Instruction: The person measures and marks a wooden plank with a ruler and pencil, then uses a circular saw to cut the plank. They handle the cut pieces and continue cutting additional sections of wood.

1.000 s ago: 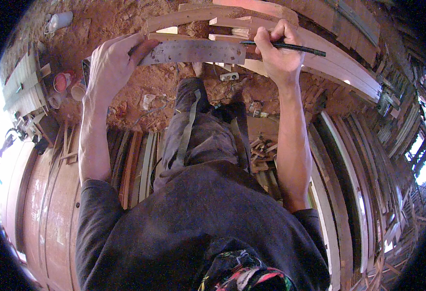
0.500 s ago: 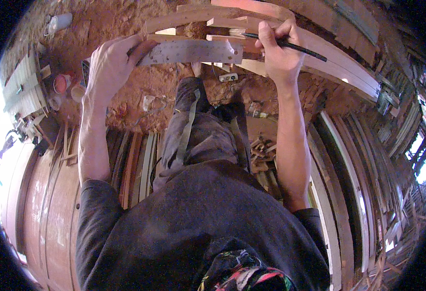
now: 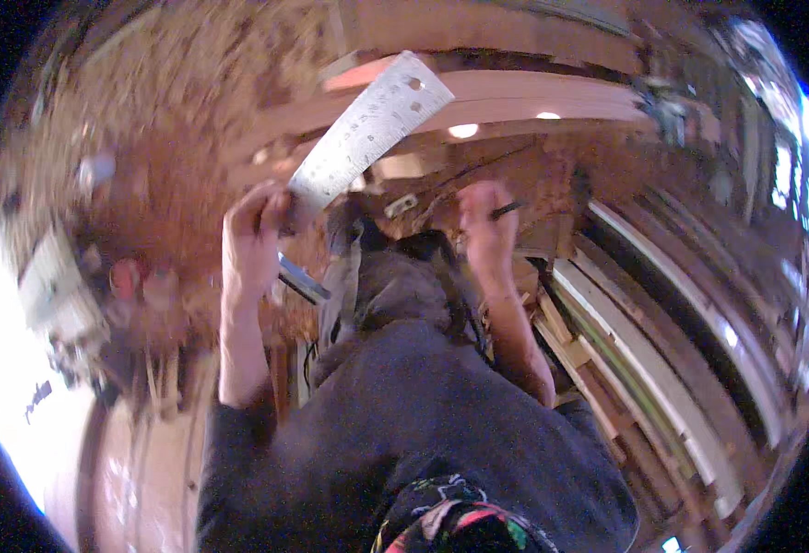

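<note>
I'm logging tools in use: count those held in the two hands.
2: the ruled metal square in the left hand, and the dark pen or pencil, partly hidden, in the right hand. Closed fingers could hide another.

We counted two bare hands, one left hand (image 3: 257, 226) and one right hand (image 3: 487, 226); one metal ruler (image 3: 356, 138) with two round marks (image 3: 415, 84) near its end; and one dark pencil (image 3: 507, 210). Around these we found one white bucket (image 3: 97, 170), one red container (image 3: 126, 278), one paler container (image 3: 160, 288) and one power strip (image 3: 401, 205). The long boards (image 3: 649, 323) numbered several, too blurred for us to total.
</note>
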`<state>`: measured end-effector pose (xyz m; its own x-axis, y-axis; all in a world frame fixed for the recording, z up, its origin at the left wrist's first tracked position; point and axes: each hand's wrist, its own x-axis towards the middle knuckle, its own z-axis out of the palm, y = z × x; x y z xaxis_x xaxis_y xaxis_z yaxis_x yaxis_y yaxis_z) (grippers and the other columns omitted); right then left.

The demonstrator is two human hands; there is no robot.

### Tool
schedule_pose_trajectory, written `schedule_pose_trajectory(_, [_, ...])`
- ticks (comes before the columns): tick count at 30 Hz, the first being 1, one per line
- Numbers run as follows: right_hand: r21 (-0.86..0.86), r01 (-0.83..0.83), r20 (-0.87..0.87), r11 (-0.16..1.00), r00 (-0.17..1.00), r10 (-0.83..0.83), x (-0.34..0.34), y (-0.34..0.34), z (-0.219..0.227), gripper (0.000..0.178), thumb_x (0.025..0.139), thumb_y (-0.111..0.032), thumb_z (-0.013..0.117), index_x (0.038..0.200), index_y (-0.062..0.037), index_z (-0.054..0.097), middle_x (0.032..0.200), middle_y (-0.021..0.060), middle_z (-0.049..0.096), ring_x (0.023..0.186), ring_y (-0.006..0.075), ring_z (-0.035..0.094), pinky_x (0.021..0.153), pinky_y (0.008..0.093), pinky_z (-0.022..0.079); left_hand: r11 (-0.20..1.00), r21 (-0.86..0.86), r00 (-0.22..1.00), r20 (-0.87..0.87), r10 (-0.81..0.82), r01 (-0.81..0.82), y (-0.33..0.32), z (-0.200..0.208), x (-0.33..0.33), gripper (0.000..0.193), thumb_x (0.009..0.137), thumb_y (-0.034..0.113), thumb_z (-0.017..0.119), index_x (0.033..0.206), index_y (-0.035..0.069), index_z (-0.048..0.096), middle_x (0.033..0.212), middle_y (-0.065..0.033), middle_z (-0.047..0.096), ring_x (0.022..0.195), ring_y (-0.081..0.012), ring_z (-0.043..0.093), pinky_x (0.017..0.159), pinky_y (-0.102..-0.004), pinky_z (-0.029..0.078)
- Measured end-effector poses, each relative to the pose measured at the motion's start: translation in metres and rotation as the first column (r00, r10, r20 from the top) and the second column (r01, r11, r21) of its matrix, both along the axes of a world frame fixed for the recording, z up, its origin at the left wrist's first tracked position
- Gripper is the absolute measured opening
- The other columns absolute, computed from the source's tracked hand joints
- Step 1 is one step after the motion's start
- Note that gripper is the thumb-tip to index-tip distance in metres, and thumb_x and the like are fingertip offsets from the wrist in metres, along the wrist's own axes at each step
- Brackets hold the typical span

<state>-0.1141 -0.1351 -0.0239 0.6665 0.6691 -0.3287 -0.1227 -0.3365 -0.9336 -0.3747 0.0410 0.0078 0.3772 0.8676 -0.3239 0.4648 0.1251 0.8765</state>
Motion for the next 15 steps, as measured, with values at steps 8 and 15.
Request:
schedule_pose_trajectory(8, [0.004,-0.257,0.468,0.966,0.855,0.226,0.069,-0.071,0.059,0.041,0.085,-0.026,0.079,0.117,-0.0081,0.060,0.103,0.0124,0.067,0.091,0.0289,0.066,0.076,0.0372,0.053,0.978,-0.076,0.918,0.365,-0.154,0.194,-0.098,0.040,0.218,0.017,0.103,0.014,0.054,0.105,-0.001,0.063,0.094,-0.0079,0.071,0.083,-0.0087,0.062,0.076,-0.0237,0.049])
schedule_pose_trajectory(15, [-0.230,-0.166,0.375,0.959,0.894,0.244,0.197,-0.196,0.051,0.074,0.081,-0.043,0.079,0.136,-0.0062,0.047,0.114,0.0211,0.065,0.104,0.0394,0.066,0.085,0.0461,0.053,0.932,-0.170,0.878,0.422,-0.224,0.320,-0.227,0.031,0.402,0.010,0.102,0.008,0.052,0.103,0.000,0.058,0.102,-0.0112,0.070,0.092,-0.0168,0.066,0.084,-0.0317,0.053])
